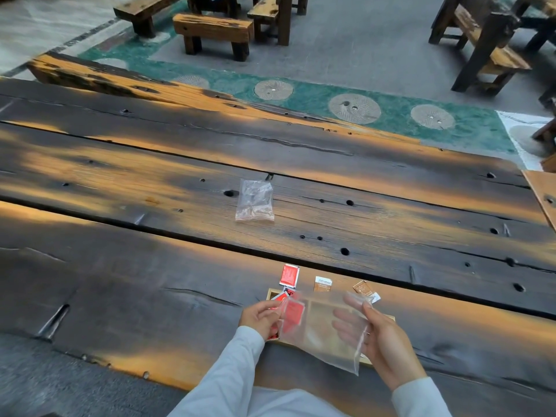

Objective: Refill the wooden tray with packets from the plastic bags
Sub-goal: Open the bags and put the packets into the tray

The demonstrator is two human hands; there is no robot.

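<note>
A clear plastic bag [323,332] hangs over the wooden tray [272,293], held between both hands. My left hand [260,317] pinches its left edge, where a red packet [293,314] shows through the plastic. My right hand [382,341] grips the bag's right side, with its fingers seen through the film. The tray is mostly hidden under the bag; red packets show at its left end. Beyond the tray lie a red packet [289,275], a brown-and-white packet [323,285] and a brown packet [363,287]. A second clear bag [254,201] lies farther out on the table.
The work surface is a long table of dark, scorched planks [150,182] with gaps and holes. Wooden benches [213,31] stand on the floor beyond it. Another wooden table edge [541,191] shows at the right.
</note>
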